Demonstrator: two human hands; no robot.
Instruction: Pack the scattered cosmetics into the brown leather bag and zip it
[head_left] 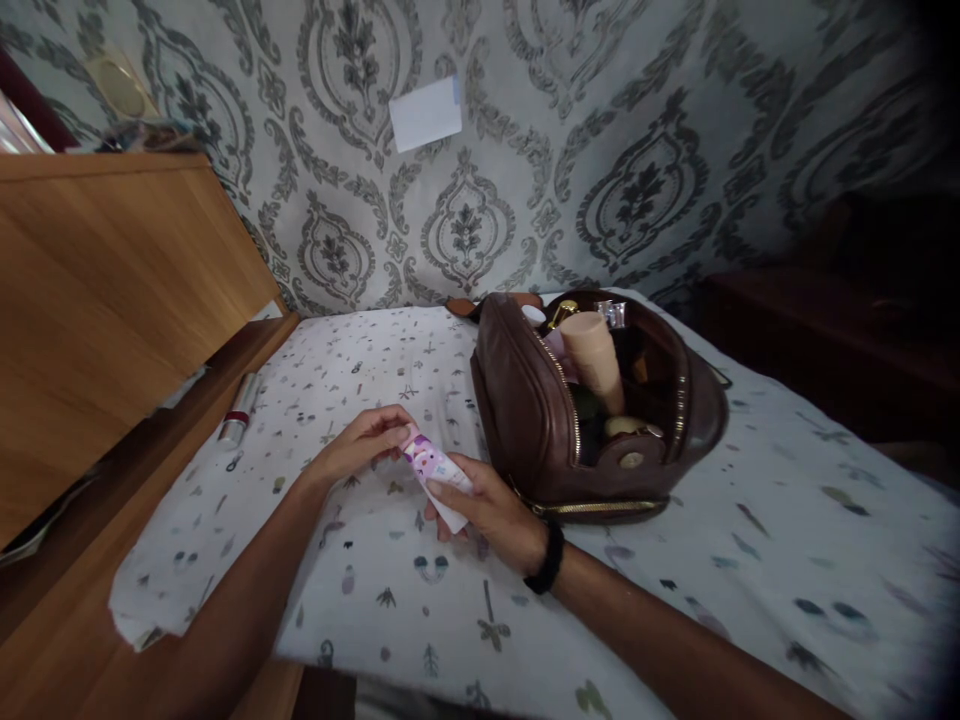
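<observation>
A pink and white tube with purple print [431, 468] is held between my two hands above the patterned cloth. My right hand [491, 508], with a black band at its wrist, is wrapped around the tube's lower part. At the tube's upper left end, the fingers of my left hand [367, 440] are pinched on its tip. Just right of my hands stands a brown bag [517, 400] with its gold zip undone. Inside it are a peach-coloured tube [592, 350], a gold-topped item [562, 312] and other small things, partly hidden.
A white cloth with small prints [367, 350] covers the surface. On its left lies a silver cylinder with a red band [240, 410]. A wooden cabinet [120, 300] rises at the left, and a patterned wall [465, 220] with a white paper [425, 113] stands behind.
</observation>
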